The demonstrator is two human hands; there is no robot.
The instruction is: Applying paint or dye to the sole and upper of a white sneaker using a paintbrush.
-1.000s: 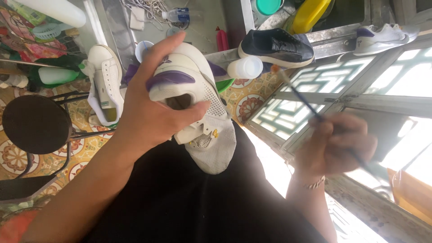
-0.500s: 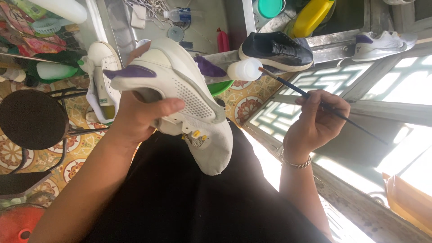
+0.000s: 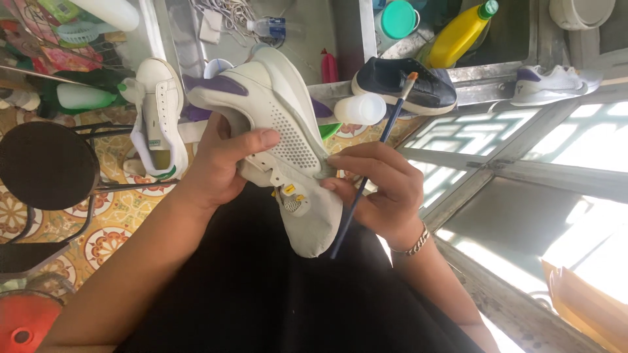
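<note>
While held up over the lap, white sneaker [image 3: 281,140] with purple heel patch and perforated side, clamped in left hand [image 3: 226,163]: thumb laid across the upper, fingers wrapped underneath, grip closed firmly on the shoe. Toe pointing down toward the black clothing, heel up and to the left. Right hand [image 3: 376,189] pressed against the shoe's side near the yellow tabs, fingertips touching the upper, grip narrow and closed around a thin blue paintbrush [image 3: 369,173]. Brush running diagonally, orange-tipped bristle end up by the dark shoe, handle end down just beside the sneaker's toe. Metal bracelet [image 3: 413,243] on the right wrist.

Behind the sneaker, small white plastic bottle [image 3: 360,108] lying just beside the brush tip; contents not visible. Further back, yellow bottle with green cap [image 3: 458,33] tilted in a metal sink basin [image 3: 517,39], teal lid [image 3: 399,18] close to it. Small red bottle [image 3: 329,67] upright near the sink edge. Contents of all these impossible to tell.

Black sneaker [image 3: 405,85] resting on the ledge, another white sneaker with purple trim [image 3: 553,82] well apart to the right. Second white shoe [image 3: 156,117] sole-side tilted at left, near a round black stool [image 3: 47,167] on the patterned tile floor [image 3: 118,229]. Red round object [image 3: 23,323] at the bottom left corner.
</note>
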